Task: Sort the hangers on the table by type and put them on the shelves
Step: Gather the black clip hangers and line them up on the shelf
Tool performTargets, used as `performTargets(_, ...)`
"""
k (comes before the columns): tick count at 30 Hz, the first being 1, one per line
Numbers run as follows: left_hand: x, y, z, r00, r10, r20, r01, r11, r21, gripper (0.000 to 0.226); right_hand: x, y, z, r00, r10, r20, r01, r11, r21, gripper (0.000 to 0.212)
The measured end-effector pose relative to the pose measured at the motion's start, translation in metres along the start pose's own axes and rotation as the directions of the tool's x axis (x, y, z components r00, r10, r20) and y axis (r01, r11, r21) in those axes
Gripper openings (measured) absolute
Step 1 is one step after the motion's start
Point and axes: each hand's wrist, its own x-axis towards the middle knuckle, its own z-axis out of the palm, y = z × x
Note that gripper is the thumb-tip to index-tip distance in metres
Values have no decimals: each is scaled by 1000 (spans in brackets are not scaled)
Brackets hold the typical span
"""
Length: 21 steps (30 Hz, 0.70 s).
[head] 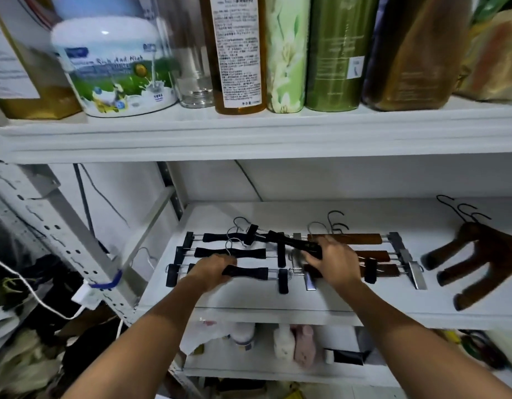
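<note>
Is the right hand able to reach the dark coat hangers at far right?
Probably yes: the coat hangers lie on the same shelf, only flat wooden clip hangers between. But the right hand grips a black clip hanger it must first release.

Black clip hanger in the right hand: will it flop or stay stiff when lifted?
Probably stiff: the black clip hanger looks straight though the right hand grips only one end. Likely light, since it is lifted one-handed. Its clips might slide sideways.
</note>
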Motion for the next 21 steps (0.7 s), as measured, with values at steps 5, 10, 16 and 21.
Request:
performTargets(5, 16, -17, 11, 1000, -23, 3, 23, 999, -35, 31, 26, -19, 14, 997, -66, -32, 68, 994, 84, 43)
performTargets(10, 21, -22, 18, 1000, 0, -15, -1, 998, -69, 40, 29, -34, 21, 996, -80, -39, 82, 995, 54, 41)
performTargets(16, 4, -36, 7, 986, 37, -163, -50, 996, -74, 47, 24, -53, 20, 996, -91, 0, 91, 996, 10, 45)
performTargets(21, -26, -74, -17, 928, -126, -351, 52, 976, -213, 18, 16, -79, 25, 996, -90, 28, 88, 995, 44, 47)
